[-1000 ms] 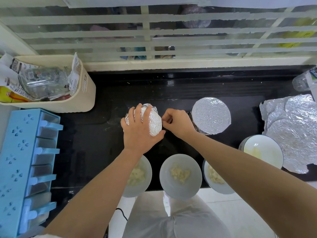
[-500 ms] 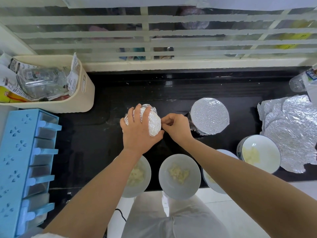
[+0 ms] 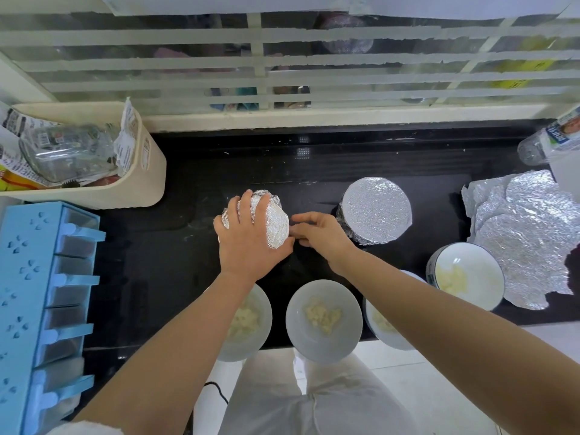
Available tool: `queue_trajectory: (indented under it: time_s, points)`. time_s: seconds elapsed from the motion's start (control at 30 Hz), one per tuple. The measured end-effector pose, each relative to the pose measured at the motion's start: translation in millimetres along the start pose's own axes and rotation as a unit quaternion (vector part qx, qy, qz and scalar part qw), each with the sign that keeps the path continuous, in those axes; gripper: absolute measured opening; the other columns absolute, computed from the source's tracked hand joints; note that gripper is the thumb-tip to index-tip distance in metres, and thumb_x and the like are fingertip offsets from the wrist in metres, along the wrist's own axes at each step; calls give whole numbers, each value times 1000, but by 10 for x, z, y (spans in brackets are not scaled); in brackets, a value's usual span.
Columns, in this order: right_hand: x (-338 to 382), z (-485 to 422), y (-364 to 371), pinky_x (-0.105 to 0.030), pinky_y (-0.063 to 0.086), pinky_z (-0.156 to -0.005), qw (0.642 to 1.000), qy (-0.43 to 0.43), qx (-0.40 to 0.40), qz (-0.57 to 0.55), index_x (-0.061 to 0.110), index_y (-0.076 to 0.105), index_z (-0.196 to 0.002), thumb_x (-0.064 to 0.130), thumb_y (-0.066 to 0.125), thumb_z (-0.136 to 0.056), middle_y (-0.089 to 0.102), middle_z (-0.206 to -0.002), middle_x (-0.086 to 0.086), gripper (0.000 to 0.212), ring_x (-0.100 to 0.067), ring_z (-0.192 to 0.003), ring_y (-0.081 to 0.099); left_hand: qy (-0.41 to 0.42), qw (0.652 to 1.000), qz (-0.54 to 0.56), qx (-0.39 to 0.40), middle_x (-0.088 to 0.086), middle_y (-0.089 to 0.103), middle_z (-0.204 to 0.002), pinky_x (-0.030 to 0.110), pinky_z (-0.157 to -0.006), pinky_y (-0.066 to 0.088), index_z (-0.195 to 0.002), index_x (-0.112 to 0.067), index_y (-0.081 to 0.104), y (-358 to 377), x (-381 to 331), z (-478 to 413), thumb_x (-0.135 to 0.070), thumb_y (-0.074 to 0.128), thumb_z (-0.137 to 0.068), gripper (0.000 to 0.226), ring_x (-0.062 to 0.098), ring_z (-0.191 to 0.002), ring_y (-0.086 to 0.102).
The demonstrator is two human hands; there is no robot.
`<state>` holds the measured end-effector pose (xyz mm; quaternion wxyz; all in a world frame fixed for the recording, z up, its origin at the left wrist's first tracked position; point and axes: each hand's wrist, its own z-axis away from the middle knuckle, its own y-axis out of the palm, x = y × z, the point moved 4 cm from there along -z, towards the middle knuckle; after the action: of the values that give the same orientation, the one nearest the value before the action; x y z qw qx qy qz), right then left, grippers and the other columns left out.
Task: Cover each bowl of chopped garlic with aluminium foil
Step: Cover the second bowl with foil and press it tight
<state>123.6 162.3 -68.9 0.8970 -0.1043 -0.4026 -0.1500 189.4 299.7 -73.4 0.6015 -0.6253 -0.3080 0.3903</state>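
Upper left: beige bin (image 3: 147, 183) holding crumpled clear plastic container (image 3: 69, 152) and printed paper (image 3: 127, 136). Left edge: blue ice-lolly mould (image 3: 34, 277), handles pointing right. Middle: black countertop (image 3: 157, 271). Top: striped frosted window (image 3: 188, 64). Upper right corner: clear plastic bottle (image 3: 546, 139). Bottom centre: thin black cable (image 3: 216, 392).

Bare bench (image 3: 150, 262) lies open left of the middle, between the blue rack (image 3: 40, 277) and the foil-wrapped bowl (image 3: 273, 221), and along the far strip under the window. A row of open bowls (image 3: 323, 320) blocks the near edge. A covered bowl (image 3: 375, 210) and foil sheets (image 3: 527, 240) crowd the right, and a beige bin (image 3: 150, 171) fills the far left.
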Motion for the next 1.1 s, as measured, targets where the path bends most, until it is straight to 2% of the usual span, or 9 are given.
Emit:
queue_trajectory:
  time_s: [0.1,0.27,0.4,0.53,0.67,0.83,0.9,1.0,1.1]
  points:
    - [105,-35,-33,-27,51,-81,997,-23,-8,69,21,70,-88,23,67,-88,75,-92,-3,3,-14,-92,68,31,999,-2,6,11,40,-148,57,-98,36,-142,-22,39,-13,1,-24,-75,44,-69,90,35,-133,39]
    - [120,-70,-15,-28,50,-85,987,-31,-22,156,19,71,-76,26,71,-85,75,-80,-2,12,-12,-86,68,135,991,-9,26,11,38,-152,60,-103,35,-143,-22,38,-6,93,-65,-76,41,-68,93,36,-138,37]
    - [96,-74,1,-34,52,-89,986,-28,-23,166,19,69,-71,24,73,-83,75,-77,-1,13,-17,-87,70,175,983,-36,35,13,30,-158,73,-111,15,-148,-20,28,-25,147,-87,-81,36,-70,100,40,-146,23]
    - [117,-77,10,-34,53,-86,983,-27,-22,179,18,67,-72,23,73,-83,75,-78,-2,14,-19,-88,70,143,989,-36,26,13,17,-163,73,-111,9,-154,-22,26,-80,189,-57,-92,29,-68,111,39,-150,11]
    - [145,-68,7,-27,49,-76,983,-29,-25,181,16,66,-70,22,72,-84,74,-80,-4,17,-17,-86,67,45,999,-2,1,15,26,-159,70,-108,21,-147,-22,39,-128,124,5,-91,34,-69,105,40,-146,24]
    - [107,-84,-6,-45,53,-86,984,-3,-25,177,-2,71,-81,20,63,-87,70,-93,-23,24,-21,-76,56,-89,995,43,11,16,32,-155,65,-97,36,-146,-22,40,-76,-84,69,-95,26,-62,113,40,-141,31]
    - [90,-79,-19,-45,53,-88,987,12,-22,161,-4,71,-88,19,57,-88,69,-97,-24,27,-20,-79,56,-97,994,47,16,15,33,-155,63,-95,37,-146,-22,39,-62,-86,65,-96,23,-62,114,39,-141,30]
    - [76,-34,-35,-29,50,-85,991,37,1,127,9,73,-80,16,52,-92,73,-86,-6,26,-16,-92,64,-58,998,22,-6,14,41,-149,59,-89,41,-141,-21,45,-26,-51,77,-92,32,-65,105,39,-136,38]
    - [63,35,-64,-30,48,-92,992,43,17,121,11,75,-85,18,51,-92,71,-84,2,26,-17,-99,64,-33,999,4,-22,14,46,-145,57,-87,42,-137,-21,48,8,-42,99,-86,43,-67,96,39,-132,43]
